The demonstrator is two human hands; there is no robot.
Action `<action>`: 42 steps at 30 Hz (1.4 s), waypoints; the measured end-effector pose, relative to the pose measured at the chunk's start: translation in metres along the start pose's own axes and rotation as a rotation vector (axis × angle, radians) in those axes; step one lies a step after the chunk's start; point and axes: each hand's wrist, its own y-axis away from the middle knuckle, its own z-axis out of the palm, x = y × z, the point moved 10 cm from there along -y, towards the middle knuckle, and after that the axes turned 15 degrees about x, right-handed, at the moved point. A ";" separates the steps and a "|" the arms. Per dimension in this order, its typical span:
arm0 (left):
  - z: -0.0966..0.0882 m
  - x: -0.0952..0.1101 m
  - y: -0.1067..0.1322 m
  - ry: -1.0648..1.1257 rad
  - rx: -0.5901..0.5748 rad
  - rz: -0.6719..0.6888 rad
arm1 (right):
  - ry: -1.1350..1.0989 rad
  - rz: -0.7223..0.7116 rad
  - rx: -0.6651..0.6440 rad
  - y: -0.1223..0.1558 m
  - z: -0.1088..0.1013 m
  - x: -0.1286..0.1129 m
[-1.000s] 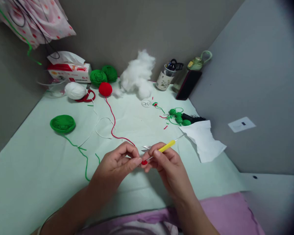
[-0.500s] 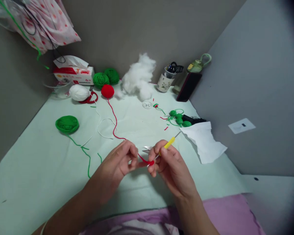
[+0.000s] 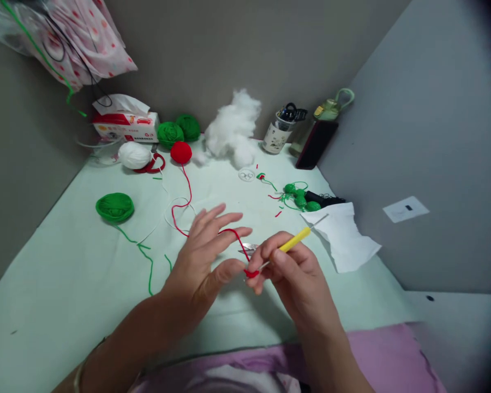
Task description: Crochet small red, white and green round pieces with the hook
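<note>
Between the thumb and fingers of my right hand (image 3: 292,267) is a crochet hook (image 3: 295,240) with a yellow handle, its thin far end pointing up and right. A small red crocheted piece (image 3: 251,273) sits at the hook's lower end, by my right fingertips. My left hand (image 3: 210,254) is spread, fingers stretched out, with its thumb close to the red piece. Red yarn (image 3: 239,238) runs from that piece over the left fingers and back to the red yarn ball (image 3: 181,153). Partly hidden behind my right hand, small metal scissors (image 3: 249,249) lie on the table.
Green yarn balls (image 3: 115,207), a white yarn ball (image 3: 134,156), red-handled scissors (image 3: 157,162) and a tissue box (image 3: 126,124) stand left. White stuffing (image 3: 233,131) is at the back. Right are a pen cup (image 3: 277,136), a phone (image 3: 317,144), green crocheted pieces (image 3: 300,201) and white paper (image 3: 341,234).
My left hand has opened from curled fingers to a spread hand, and the red yarn now passes over its fingers. The hook in my right hand has tilted lower towards the right.
</note>
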 end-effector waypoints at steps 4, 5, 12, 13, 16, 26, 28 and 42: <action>0.005 -0.031 0.015 0.122 -0.066 -0.367 | 0.077 -0.079 0.042 -0.001 -0.004 -0.001; 0.007 -0.036 0.018 0.161 -0.074 -0.432 | 0.078 -0.078 0.043 -0.001 -0.004 0.000; 0.014 -0.050 0.020 0.376 -0.071 -0.543 | -0.005 -0.001 0.017 -0.005 0.002 0.008; 0.014 -0.051 0.021 0.395 -0.069 -0.557 | -0.028 0.013 0.019 -0.006 0.002 0.010; 0.016 -0.057 0.024 0.436 -0.047 -0.609 | -0.092 0.037 0.040 -0.008 0.004 0.017; 0.013 -0.055 0.025 0.501 0.000 -0.592 | -0.060 -0.187 0.139 -0.004 -0.002 0.008; 0.011 -0.054 0.025 0.481 0.005 -0.588 | -0.040 -0.232 0.137 -0.003 -0.003 0.005; 0.019 -0.050 0.024 0.527 0.053 -0.523 | 0.142 -0.480 0.180 0.008 -0.006 -0.004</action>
